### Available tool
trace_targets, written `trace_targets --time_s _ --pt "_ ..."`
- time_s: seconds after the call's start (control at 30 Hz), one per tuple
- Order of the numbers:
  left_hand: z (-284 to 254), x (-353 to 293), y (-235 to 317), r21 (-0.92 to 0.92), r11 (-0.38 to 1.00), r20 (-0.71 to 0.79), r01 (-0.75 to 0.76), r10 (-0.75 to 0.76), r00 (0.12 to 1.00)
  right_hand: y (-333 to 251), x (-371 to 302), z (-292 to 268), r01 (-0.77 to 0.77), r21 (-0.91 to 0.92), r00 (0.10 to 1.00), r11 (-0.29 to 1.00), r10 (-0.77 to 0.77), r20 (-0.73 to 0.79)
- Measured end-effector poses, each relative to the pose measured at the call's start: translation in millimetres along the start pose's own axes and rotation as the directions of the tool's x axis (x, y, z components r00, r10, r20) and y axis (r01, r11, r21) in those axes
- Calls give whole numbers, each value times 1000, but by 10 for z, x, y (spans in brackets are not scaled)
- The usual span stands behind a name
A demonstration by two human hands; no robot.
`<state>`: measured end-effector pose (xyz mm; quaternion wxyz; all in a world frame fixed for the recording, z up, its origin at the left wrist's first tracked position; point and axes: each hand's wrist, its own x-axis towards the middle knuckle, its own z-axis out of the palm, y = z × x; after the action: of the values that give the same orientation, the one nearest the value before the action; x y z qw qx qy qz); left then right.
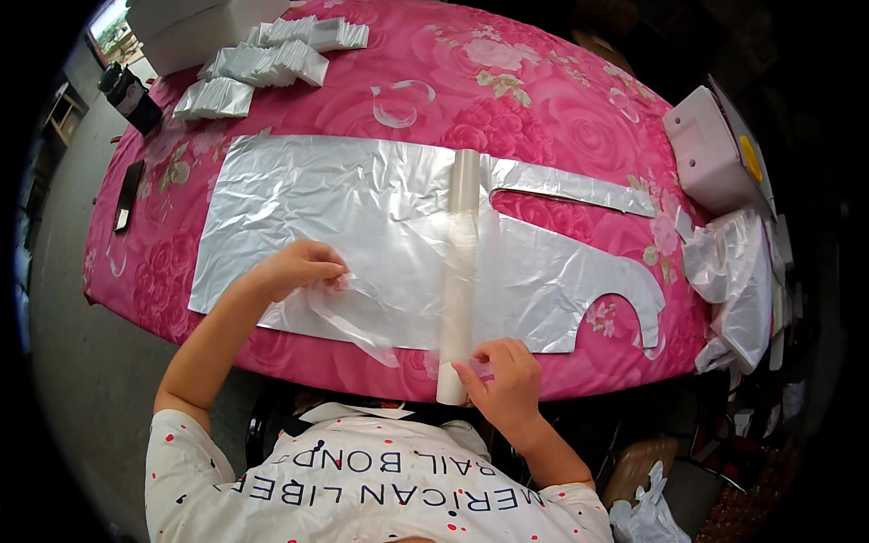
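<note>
My left hand [308,269] is closed, thumb and fingertips pinching the edge of a thin clear plastic film [367,303]. The film spreads from there toward a long roll of clear film [461,258], which lies front to back across a silvery plastic sheet [299,195]. At the roll's near end, my right hand [502,380] has its fingers curled and its thumb against the pale core. The silvery sheet lies flat, with a long slot and a rounded cut-out at its right end, like an apron. How the right fingertips grip is partly hidden.
The table has a pink floral cloth [561,100]. Stacks of folded silvery packets [272,63] lie back left beside a white box [195,32]. Further left are a dark bottle [131,98] and a small black object [128,196]. At right stand a foam box [711,149] and a plastic bag [733,281].
</note>
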<state>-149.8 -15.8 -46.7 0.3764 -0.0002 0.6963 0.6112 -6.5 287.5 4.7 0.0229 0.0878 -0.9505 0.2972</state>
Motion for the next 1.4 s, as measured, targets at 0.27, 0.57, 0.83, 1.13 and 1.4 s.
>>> trace_targets --time_s 0.27,0.57,0.83,1.13,1.4 --pt "-824 -408 -29 101 984 -263 150 -119 957 87 -190 262 -419 -75 857 905 421 298" --pt "271 -101 305 855 391 -117 -340 785 608 183 -199 196 -441 -61 847 896 438 301" --pt "1520 551 -42 821 305 112 -483 743 660 168 -190 61 -428 -84 831 900 428 355" --pt "1591 602 -125 934 115 161 -338 711 684 625 825 15 -523 250 797 815 364 483" --pt "1589 618 -118 937 124 155 -327 691 706 1243 2137 400 -418 893 803 -166 393 448"
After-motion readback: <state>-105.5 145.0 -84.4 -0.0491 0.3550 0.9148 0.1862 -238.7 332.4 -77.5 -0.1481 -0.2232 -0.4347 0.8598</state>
